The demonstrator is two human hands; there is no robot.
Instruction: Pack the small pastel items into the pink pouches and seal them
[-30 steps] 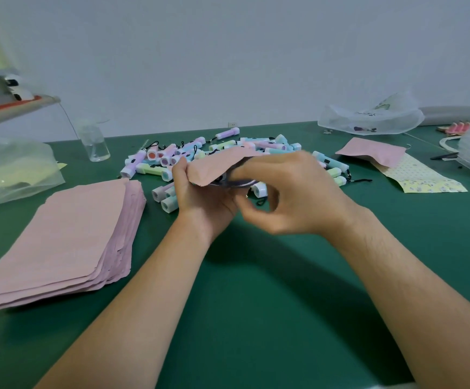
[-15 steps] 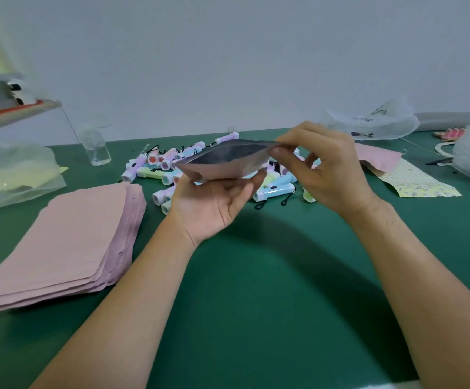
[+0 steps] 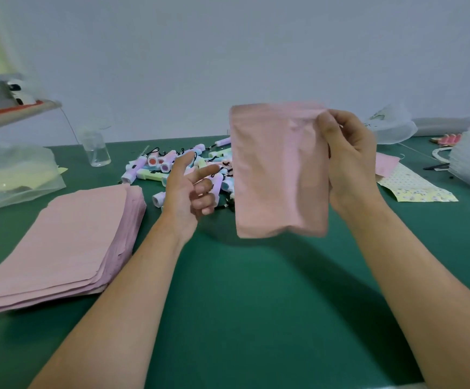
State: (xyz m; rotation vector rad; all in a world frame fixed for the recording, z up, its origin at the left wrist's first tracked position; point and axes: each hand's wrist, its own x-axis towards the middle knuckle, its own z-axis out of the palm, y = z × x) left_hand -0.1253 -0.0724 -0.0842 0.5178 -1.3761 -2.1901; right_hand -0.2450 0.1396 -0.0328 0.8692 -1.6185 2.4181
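At nine o'clock on the green table (image 3: 256, 304) lies a stack of pink pouches (image 3: 60, 234), flat and fanned at its edges, with a clear plastic bag (image 3: 12, 175) behind it at ten o'clock. A small clear bottle (image 3: 95, 148) stands upright near eleven o'clock. Towards twelve o'clock sits a loose pile of pastel items (image 3: 169, 167), short tubes with black cords. The left hand (image 3: 190, 189) hovers over that pile, fingers spread and half curled, holding nothing. Just right of it, the right hand (image 3: 349, 161) pinches the top right corner of a pink pouch (image 3: 280, 169) between thumb and fingers, hanging it upright above the table. Its edges are blurred, so whether its mouth is sealed is unclear. At two o'clock lie another pink pouch (image 3: 386, 163) and a patterned yellow sheet (image 3: 416, 186).
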